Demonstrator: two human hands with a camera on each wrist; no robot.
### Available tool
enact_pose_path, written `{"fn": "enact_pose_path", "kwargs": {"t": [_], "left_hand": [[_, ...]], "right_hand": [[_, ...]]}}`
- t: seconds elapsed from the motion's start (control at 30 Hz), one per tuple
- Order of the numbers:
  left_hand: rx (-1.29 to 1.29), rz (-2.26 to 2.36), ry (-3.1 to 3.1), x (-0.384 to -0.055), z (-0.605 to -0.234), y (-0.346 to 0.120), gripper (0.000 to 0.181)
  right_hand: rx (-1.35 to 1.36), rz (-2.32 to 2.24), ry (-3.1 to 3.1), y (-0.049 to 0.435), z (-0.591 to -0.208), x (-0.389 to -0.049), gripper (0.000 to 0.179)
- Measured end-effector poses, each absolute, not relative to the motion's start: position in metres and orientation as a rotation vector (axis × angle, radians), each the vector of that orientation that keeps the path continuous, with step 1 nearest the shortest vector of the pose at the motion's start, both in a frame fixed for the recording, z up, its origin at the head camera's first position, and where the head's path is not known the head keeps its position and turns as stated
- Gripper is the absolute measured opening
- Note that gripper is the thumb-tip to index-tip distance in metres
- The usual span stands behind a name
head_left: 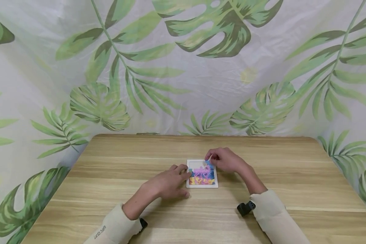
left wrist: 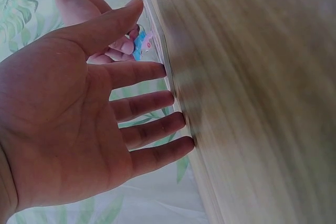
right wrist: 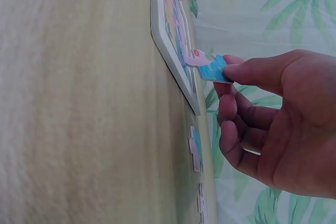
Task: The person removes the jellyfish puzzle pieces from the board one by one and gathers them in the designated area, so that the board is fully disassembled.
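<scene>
A square jigsaw puzzle (head_left: 201,183) with a white frame lies flat on the wooden table, showing a pink figure over blue and yellow. Between thumb and fingers, my right hand (head_left: 227,160) pinches a blue and pink puzzle piece (right wrist: 212,70) at the puzzle's far right corner. That piece is tilted, and its pink end overlaps the frame in the right wrist view. My left hand (head_left: 170,183) is at the puzzle's left side, its fingers (left wrist: 139,73) extended. Some fingertips rest at the frame's edge, and the thumb reaches along the near side.
Two more puzzle pieces show on the table beyond the frame in the right wrist view: a bluish piece (right wrist: 196,149) and a pale pink piece (right wrist: 202,204). Behind the table (head_left: 125,149) hangs a leaf-patterned cloth (head_left: 201,78). Each sleeve carries a small black device (head_left: 245,208).
</scene>
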State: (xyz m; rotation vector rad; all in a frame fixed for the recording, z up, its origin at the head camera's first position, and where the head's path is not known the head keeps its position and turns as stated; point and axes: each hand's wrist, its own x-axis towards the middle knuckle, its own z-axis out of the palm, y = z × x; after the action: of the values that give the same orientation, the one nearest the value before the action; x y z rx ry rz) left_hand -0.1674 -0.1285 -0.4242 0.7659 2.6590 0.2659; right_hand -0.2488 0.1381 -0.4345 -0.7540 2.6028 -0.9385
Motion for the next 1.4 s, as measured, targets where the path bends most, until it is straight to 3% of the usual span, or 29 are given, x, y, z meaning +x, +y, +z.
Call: {"fn": "enact_pose_path", "kwargs": {"t": [0.4,1.4], "left_hand": [[0.778,0.242,2.665,-0.168,-0.424,-0.128,0.073],[0.779,0.236,2.667,-0.163,-0.423,-0.128,0.076]], "right_hand": [[-0.729,-1.011,2.617,0.147,-0.439,-0.251,0.018],[-0.605,-1.085,2.664,0.236,-0.446,-0.243,0.017]]}}
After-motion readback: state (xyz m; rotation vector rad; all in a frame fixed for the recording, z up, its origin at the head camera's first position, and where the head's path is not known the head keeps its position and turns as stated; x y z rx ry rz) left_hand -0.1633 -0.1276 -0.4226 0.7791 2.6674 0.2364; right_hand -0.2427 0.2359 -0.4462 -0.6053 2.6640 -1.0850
